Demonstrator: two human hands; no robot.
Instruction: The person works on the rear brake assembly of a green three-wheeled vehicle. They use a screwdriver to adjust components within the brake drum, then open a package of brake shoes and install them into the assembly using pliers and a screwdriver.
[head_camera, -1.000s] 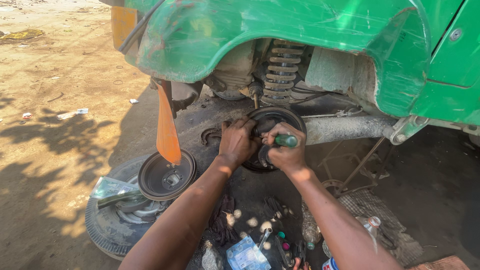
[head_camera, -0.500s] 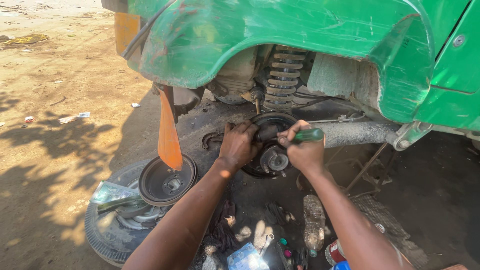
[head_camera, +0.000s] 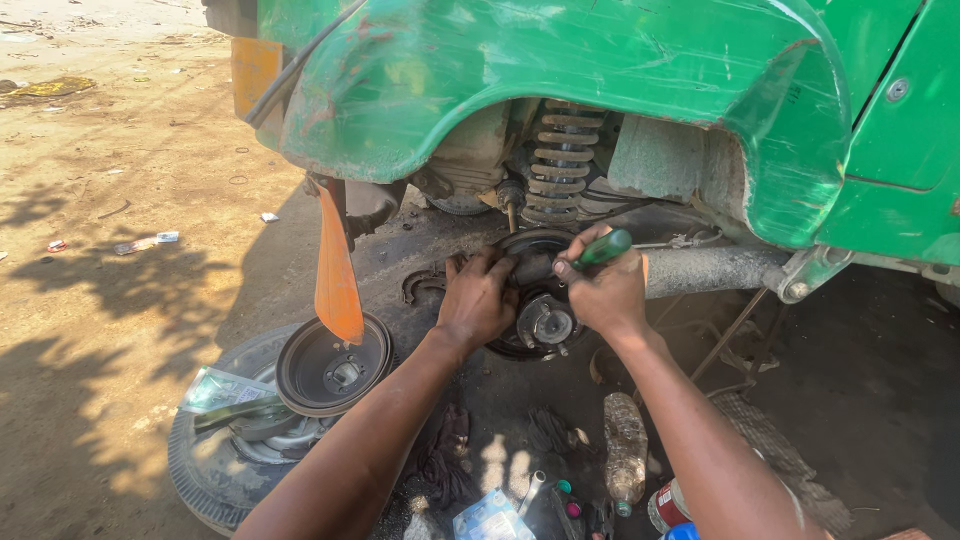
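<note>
Both arms extended forward; left hand (head_camera: 478, 300) pressed flat, fingers apparently curled; right hand (head_camera: 605, 290) fisted.

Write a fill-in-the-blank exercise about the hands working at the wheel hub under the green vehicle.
1. The right hand grips a tool with a ____ handle.
2. The left hand rests on the round dark metal wheel hub, which sits below the rusty coil ____.
3. The removed dark round brake drum lies on a black rubber ____ on the ground.
4. An ____ mud flap hangs from the green vehicle body.

Missing words: green; spring; tyre; orange
</note>
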